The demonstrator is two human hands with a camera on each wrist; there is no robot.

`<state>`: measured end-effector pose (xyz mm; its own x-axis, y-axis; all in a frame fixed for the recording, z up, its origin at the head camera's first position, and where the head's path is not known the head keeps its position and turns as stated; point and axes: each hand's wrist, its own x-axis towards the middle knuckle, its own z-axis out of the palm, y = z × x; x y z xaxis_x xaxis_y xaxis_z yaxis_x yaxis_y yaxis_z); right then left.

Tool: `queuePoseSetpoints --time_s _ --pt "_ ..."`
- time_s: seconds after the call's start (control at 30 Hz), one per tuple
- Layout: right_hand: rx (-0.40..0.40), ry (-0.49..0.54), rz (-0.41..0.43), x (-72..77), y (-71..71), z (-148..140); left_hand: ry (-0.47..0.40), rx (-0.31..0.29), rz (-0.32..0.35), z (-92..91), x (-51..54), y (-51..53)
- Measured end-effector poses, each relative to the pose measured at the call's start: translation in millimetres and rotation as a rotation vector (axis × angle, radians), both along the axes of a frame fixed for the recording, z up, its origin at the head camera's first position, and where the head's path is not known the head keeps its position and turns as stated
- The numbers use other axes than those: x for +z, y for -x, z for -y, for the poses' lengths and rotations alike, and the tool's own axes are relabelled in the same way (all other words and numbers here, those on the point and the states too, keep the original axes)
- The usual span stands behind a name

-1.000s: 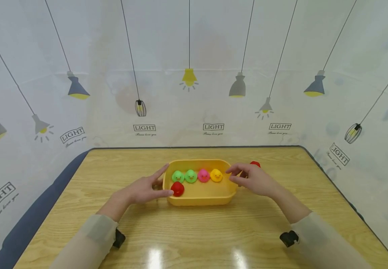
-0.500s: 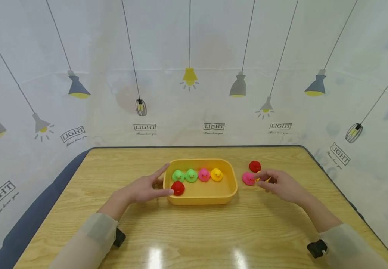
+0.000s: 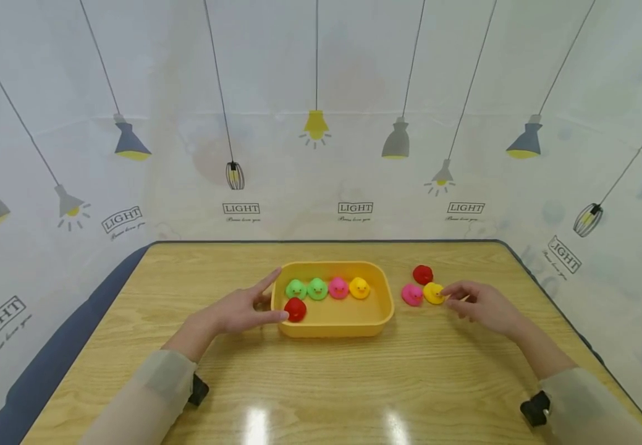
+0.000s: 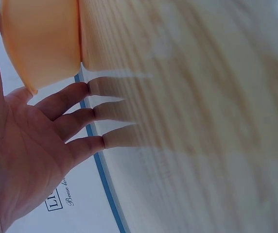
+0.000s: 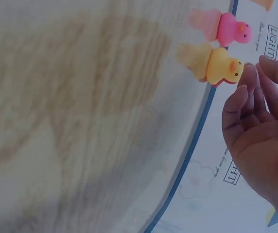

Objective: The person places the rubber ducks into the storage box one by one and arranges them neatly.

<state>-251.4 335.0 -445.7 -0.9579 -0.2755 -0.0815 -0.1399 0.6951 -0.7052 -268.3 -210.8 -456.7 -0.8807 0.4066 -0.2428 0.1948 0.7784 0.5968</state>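
A yellow tray holds two green rubber ducks, a pink duck and a yellow duck in a row along its far side. A red duck sits in its near left corner. My left hand rests at the tray's left end, fingers fairly straight, thumb over the rim by the red duck. Right of the tray, my right hand is beside another yellow duck, fingers loosely bent, nothing between them. That duck stands against a second pink duck, with a second red duck behind.
The wooden table has a dark edge along its back and right sides. A white curtain printed with lamps hangs behind. Black straps with small devices sit at both wrists.
My right hand has moved from the tray's right end rightward, past the loose pink duck to the yellow one, uncovering the loose ducks. My left hand has stayed at the tray.
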Motion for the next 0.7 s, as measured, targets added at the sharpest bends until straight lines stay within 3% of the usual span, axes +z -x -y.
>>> queuePoseSetpoints --time_s 0.37,0.7 --pt "-0.022 0.032 0.041 -3.7 20.3 -5 0.001 0.006 0.009 -1.0 0.7 0.6" --pt "-0.018 -0.006 0.052 -11.0 31.9 -2 -0.005 -0.002 -0.001 0.2 1.2 -0.5"
